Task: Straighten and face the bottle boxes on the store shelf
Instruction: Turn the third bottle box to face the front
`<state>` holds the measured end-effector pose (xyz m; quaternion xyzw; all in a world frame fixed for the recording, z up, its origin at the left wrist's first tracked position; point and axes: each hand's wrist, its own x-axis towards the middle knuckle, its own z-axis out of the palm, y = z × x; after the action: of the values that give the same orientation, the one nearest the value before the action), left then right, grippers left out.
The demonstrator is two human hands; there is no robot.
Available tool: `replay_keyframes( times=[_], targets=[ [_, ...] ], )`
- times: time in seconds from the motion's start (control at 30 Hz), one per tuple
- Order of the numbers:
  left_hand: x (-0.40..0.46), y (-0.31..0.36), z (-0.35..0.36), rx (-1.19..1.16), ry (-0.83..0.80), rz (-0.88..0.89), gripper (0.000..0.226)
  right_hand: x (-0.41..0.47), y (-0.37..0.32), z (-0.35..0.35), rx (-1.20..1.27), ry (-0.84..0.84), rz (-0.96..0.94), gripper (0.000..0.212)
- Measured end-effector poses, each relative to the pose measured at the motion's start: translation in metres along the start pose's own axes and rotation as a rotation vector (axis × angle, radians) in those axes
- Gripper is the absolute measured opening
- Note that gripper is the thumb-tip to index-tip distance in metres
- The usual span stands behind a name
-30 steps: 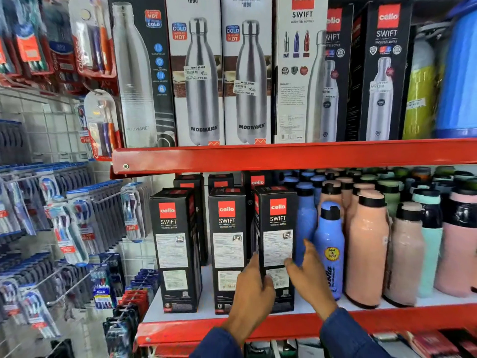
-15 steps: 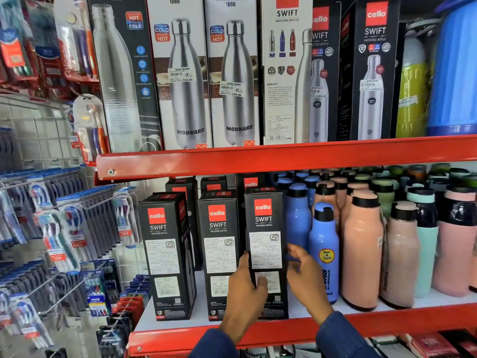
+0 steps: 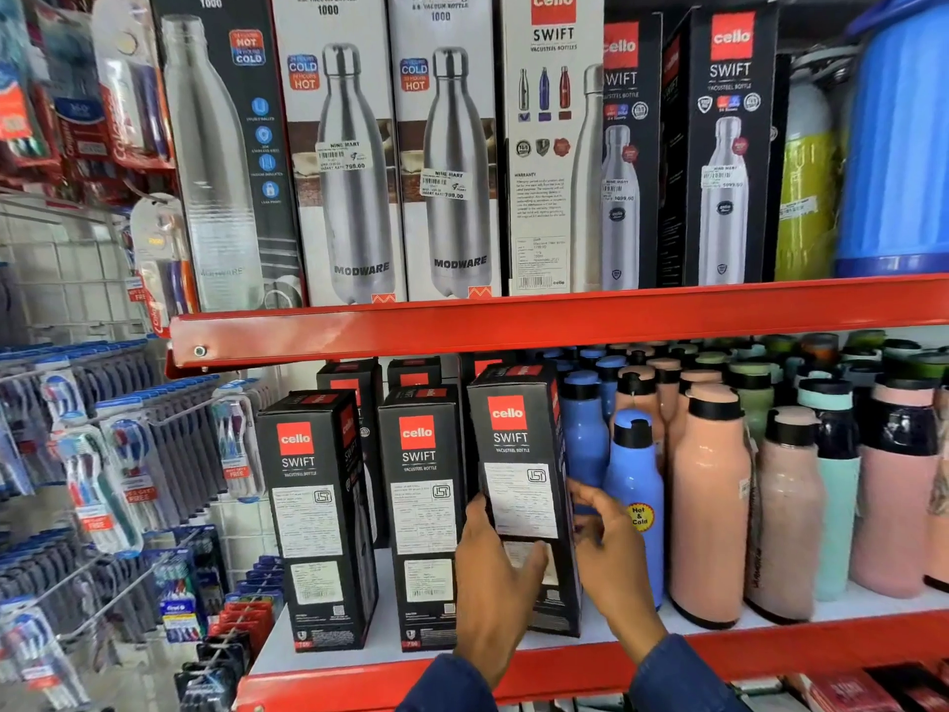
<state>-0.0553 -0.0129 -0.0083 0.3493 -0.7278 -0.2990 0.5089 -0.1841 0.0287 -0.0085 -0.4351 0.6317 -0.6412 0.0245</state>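
Note:
Three black Cello Swift bottle boxes stand in a front row on the lower red shelf (image 3: 770, 655). The left box (image 3: 313, 516) and the middle box (image 3: 423, 511) stand upright, labels forward. The right box (image 3: 521, 480) is tilted, its top leaning left, and both hands grip it. My left hand (image 3: 493, 583) presses its left front face low down. My right hand (image 3: 611, 552) wraps its right side, fingers between the box and a blue bottle (image 3: 637, 485). More black boxes (image 3: 354, 382) stand behind the row.
Peach, pink, mint and blue bottles (image 3: 708, 506) crowd the shelf right of the boxes. The upper shelf (image 3: 513, 321) carries tall Modware and Cello boxes. Toothbrush packs (image 3: 102, 480) hang on a wire rack at the left.
The right box, upright before, now leans with its base lifted in both hands. My hands have slid higher on its sides. The camera has moved closer.

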Motion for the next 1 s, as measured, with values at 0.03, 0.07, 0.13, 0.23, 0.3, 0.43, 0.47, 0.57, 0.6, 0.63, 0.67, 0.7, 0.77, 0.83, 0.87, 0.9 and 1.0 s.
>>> replay_keyframes(
  times=[0.03,0.07,0.13,0.23,0.3,0.43,0.47,0.57,0.6,0.63,0.67,0.7,0.77,0.83,0.87,0.9,1.0],
  targets=[
    [0.000,0.000,0.002,-0.011,0.003,0.000,0.056,0.001,0.000,-0.001,-0.018,0.019,-0.009,0.056],
    [-0.001,0.000,0.003,-0.020,0.003,0.000,0.056,0.002,0.001,-0.002,-0.033,0.034,-0.027,0.056],
    [-0.001,0.002,0.006,-0.042,0.001,0.009,0.061,0.002,0.002,-0.002,-0.051,0.032,-0.038,0.053],
    [0.000,0.004,0.007,-0.039,0.013,0.042,0.081,0.001,0.005,-0.003,0.011,-0.019,-0.005,0.049],
    [0.003,0.001,0.007,-0.028,0.008,0.034,0.090,0.002,0.009,-0.005,0.056,-0.048,0.011,0.049],
    [0.008,-0.002,0.004,0.026,-0.014,0.016,0.092,0.005,0.009,-0.009,0.052,-0.085,-0.021,0.051],
    [0.010,-0.002,0.004,0.042,-0.022,0.020,0.098,0.006,0.011,-0.009,0.044,-0.083,-0.033,0.049],
    [0.012,-0.001,-0.001,0.045,-0.096,0.044,0.112,0.008,0.014,-0.010,0.063,-0.030,-0.016,0.037],
    [0.013,-0.001,-0.003,0.042,-0.121,0.056,0.111,0.009,0.017,-0.009,0.080,-0.015,-0.013,0.036],
    [0.014,-0.002,-0.004,0.047,-0.139,0.075,0.106,0.009,0.017,-0.008,0.084,-0.006,-0.001,0.037],
    [0.015,-0.004,-0.005,0.059,-0.144,0.099,0.098,0.010,0.019,-0.006,0.086,-0.011,0.003,0.038],
    [0.016,-0.006,-0.005,0.067,-0.147,0.116,0.089,0.010,0.019,-0.005,0.066,-0.019,0.006,0.038],
    [0.018,-0.011,-0.005,0.049,-0.159,0.115,0.080,0.009,0.022,-0.002,0.012,-0.028,-0.020,0.031],
    [0.018,-0.017,-0.004,0.046,-0.160,0.098,0.074,0.008,0.022,0.000,-0.032,-0.030,-0.040,0.023],
    [0.018,-0.019,-0.005,0.046,-0.148,0.092,0.071,0.007,0.022,0.000,-0.044,-0.026,-0.057,0.022],
    [0.018,-0.021,-0.006,0.045,-0.129,0.092,0.068,0.006,0.020,0.000,-0.058,-0.020,-0.065,0.023],
    [0.019,-0.025,-0.007,0.037,-0.096,0.091,0.064,0.003,0.017,-0.002,-0.068,-0.005,-0.095,0.023]
  ],
)
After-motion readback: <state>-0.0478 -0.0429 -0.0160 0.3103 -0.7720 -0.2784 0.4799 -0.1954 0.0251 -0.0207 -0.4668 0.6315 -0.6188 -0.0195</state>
